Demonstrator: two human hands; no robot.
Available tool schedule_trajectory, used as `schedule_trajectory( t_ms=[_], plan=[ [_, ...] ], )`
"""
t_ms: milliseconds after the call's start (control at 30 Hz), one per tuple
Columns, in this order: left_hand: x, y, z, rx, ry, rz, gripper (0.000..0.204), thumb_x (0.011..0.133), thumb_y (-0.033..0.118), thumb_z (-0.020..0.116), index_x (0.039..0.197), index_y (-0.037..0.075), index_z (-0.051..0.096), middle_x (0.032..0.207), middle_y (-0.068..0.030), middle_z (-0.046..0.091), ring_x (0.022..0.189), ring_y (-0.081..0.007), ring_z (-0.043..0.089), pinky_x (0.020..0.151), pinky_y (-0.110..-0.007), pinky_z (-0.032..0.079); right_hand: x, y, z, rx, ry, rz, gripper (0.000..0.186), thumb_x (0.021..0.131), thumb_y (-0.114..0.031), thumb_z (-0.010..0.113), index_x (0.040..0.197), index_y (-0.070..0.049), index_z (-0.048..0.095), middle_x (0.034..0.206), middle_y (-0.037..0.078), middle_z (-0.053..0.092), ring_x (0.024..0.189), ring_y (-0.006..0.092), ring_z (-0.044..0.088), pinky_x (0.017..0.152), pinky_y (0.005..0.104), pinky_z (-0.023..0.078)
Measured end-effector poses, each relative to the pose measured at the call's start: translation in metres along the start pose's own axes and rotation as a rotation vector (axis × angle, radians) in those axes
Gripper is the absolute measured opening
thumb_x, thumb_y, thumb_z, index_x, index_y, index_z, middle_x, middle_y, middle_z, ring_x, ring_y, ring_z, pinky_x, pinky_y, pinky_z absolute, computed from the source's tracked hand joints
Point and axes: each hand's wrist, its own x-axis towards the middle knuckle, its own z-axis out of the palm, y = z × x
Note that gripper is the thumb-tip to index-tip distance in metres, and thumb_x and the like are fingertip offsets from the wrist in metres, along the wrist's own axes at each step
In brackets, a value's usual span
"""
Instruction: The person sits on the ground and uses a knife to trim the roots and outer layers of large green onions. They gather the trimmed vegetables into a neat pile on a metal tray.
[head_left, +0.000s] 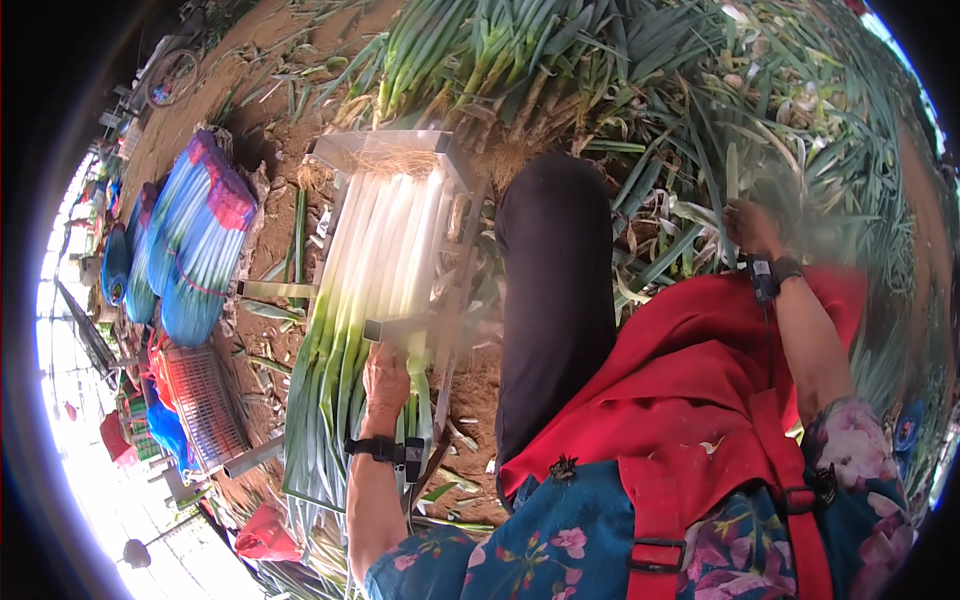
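- Leek pile (560, 60): heaped across the top of the view, roots toward the person, green leaves spread to the right.
- Apron (700, 390): red, draped over the lap; a dark trouser leg (555, 300) is stretched out from under it toward the pile.
- Frame (385, 150): metal trough on bare soil, left of the leg; a row of trimmed leeks (375, 280) is laid in it, white shanks up, green tops toward the lower edge.
- Wrapped bundles (195, 240): leeks in blue sleeves, laid on the ground well left of the frame.
- Crate (205, 400): red mesh, below the bundles (partly washed out by glare).
- Left hand (385, 380): laid on the leeks in the frame near its lower bar, fingers curled over the stalks; a full grasp cannot be confirmed.
- Right hand (750, 225): closed round a single leek (733, 175) at the pile's right side, stalk held upright.
- Black wrist bands are worn on both arms.
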Motion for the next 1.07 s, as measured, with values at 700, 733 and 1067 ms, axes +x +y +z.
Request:
schedule_trajectory(
  t_ms=[700,733,1067],
  plan=[
    [0.024,-0.064,-0.001,0.146,-0.501,-0.123,0.025,0.084,0.012,0.075,0.107,0.002,0.072,0.108,-0.0119,0.072,0.097,-0.0246,0.069,0.085,-0.039,0.056,0.065,0.062,-0.030,-0.212,-0.389,-0.081,0.037,0.098,-0.035,0.061,0.125,-0.009,0.064,0.113,0.007,0.067,0.097,0.0223,0.066,0.082,0.0367,0.053],
    [0.000,-0.094,-0.023,0.355,-0.504,0.053,0.026,0.086,0.014,0.074,0.109,0.003,0.072,0.117,-0.0130,0.070,0.102,-0.0269,0.069,0.088,-0.040,0.056,0.056,0.073,0.017,-0.141,-0.339,0.022,0.038,0.098,-0.036,0.062,0.124,-0.009,0.064,0.113,0.009,0.067,0.097,0.0233,0.066,0.081,0.0373,0.053],
    [0.111,-0.095,-0.094,-0.486,-0.243,-0.315,0.034,0.096,0.019,0.063,0.127,0.004,0.067,0.111,-0.0066,0.074,0.084,-0.0145,0.071,0.066,-0.032,0.061,0.021,0.047,0.059,-0.078,-0.058,0.031,0.034,0.094,-0.043,0.065,0.091,-0.010,0.068,0.083,0.006,0.070,0.074,0.0208,0.071,0.060,0.0345,0.053]
  ],
)
